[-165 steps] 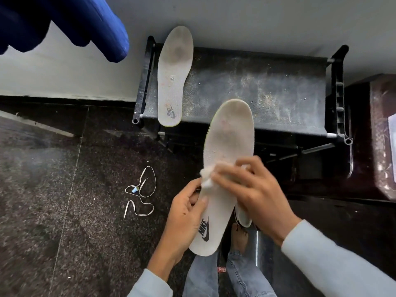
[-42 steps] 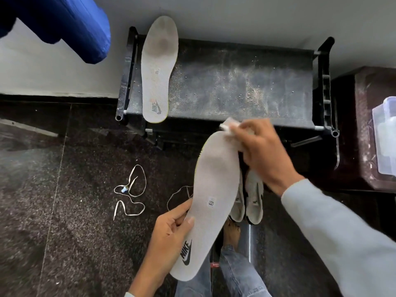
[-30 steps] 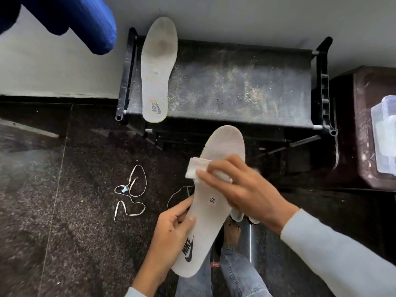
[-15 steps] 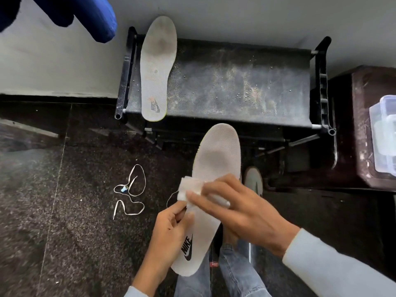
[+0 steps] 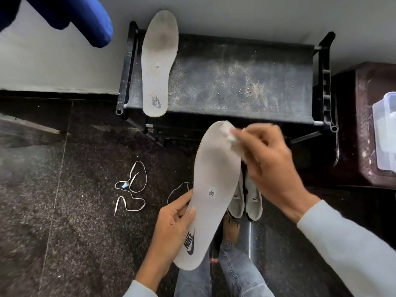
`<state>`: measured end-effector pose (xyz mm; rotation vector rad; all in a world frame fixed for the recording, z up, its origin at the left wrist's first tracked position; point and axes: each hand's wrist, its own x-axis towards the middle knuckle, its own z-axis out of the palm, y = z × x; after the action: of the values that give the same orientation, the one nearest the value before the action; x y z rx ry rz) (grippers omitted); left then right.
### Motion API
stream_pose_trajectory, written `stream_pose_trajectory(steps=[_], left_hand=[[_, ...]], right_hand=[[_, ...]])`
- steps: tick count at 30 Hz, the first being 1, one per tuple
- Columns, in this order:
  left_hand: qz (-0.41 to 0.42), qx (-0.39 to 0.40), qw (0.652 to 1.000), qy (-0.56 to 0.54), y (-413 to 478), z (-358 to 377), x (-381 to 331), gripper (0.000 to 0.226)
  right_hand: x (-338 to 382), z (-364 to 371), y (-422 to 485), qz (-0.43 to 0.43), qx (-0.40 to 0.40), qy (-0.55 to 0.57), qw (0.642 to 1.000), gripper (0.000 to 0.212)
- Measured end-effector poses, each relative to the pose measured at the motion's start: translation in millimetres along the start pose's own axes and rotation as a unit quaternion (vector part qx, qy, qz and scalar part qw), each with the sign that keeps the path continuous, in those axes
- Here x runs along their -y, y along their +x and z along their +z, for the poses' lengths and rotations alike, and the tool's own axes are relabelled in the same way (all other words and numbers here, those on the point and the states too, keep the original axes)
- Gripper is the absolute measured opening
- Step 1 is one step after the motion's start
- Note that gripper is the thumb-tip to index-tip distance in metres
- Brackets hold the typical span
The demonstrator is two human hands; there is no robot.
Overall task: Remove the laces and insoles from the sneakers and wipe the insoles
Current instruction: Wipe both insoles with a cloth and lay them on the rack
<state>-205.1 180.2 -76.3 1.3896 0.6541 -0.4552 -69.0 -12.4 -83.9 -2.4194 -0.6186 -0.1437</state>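
Observation:
My left hand [image 5: 171,228] grips the heel end of a grey-white insole [image 5: 214,181] with a dark logo, held toe-up above the floor. My right hand [image 5: 270,166] pinches a small white wipe [image 5: 232,138] against the insole's toe end. A second insole [image 5: 159,61] lies on the left end of a black shoe rack [image 5: 246,82]. Two white sneakers [image 5: 246,198] stand on the floor under the held insole, partly hidden by it. A white lace [image 5: 130,187] lies loose on the dark floor to the left; another lace [image 5: 177,189] peeks out beside my left hand.
The dusty rack stands against a white wall. A dark stone block [image 5: 372,125] at the right carries a clear plastic container [image 5: 385,133]. A blue fabric shape [image 5: 81,16] hangs at the top left. My jeans and a bare foot [image 5: 231,230] are below.
My right hand has slid the wipe from the middle of the insole up to its toe end. The sneakers under it have come back into view. My left hand keeps its grip.

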Motion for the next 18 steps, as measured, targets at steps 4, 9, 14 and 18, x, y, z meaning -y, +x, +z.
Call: stream_pose_trajectory(steps=[4, 9, 14, 18], left_hand=[[0.011, -0.025, 0.999, -0.04, 6, 8, -7, 0.043], [0.0, -0.072, 0.994, -0.085, 16, 11, -12, 0.04], [0.012, -0.078, 0.994, -0.076, 20, 17, -22, 0.04], [0.037, -0.091, 0.993, -0.059, 31, 26, -40, 0.042]], right_hand=[[35, 14, -55, -0.02, 0.138, 0.041, 0.989, 0.043], [67, 11, -103, -0.109, 0.298, 0.112, 0.942, 0.049], [64, -2, -110, -0.008, 0.181, 0.187, 0.965, 0.051], [52, -7, -92, 0.107, 0.073, 0.191, 0.973, 0.038]])
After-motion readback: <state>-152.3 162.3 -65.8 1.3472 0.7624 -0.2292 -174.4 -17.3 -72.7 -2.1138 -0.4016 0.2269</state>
